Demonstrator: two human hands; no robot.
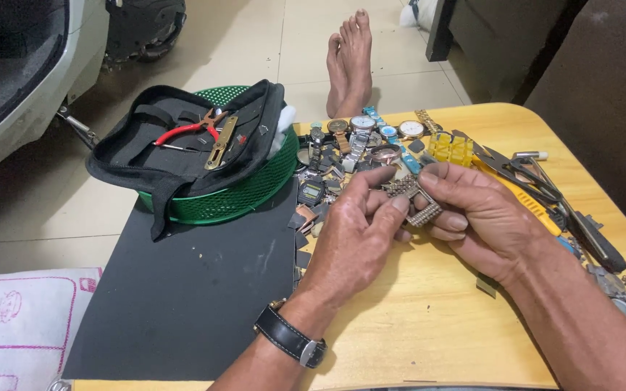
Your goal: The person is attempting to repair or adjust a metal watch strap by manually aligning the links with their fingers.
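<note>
The fingers (398,205) of the left hand (356,232) and the fingers (432,176) of the right hand (483,213) are pressed together on one metal watch band (414,197). Both hands pinch it. The band sits right between the two hands, just above the wooden counter (429,318). Its long side runs from about ten o'clock down to four o'clock. The left thumb and pointer finger hold the end at ten o'clock. The right fingers hold the end at four o'clock and curl under it. Both hands are on the band, so neither one is nearer.

The left wrist wears one black wristwatch (289,337).

Just past the fingers, at twelve o'clock, lies a pile of watches (356,141). I count about five round faces, and there are more small dark ones I cannot count. One yellow plastic block (451,148) sits at one o'clock. At two to three o'clock lies a row of hand tools (545,195), too mixed up to count.

At ten o'clock stands one green basket (248,192) with one black tool pouch (182,137) on top. One pair of red pliers (190,129) lies in the pouch. One black mat (182,289) lies at eight o'clock. Two bare feet (351,61) rest on the floor at twelve o'clock.
</note>
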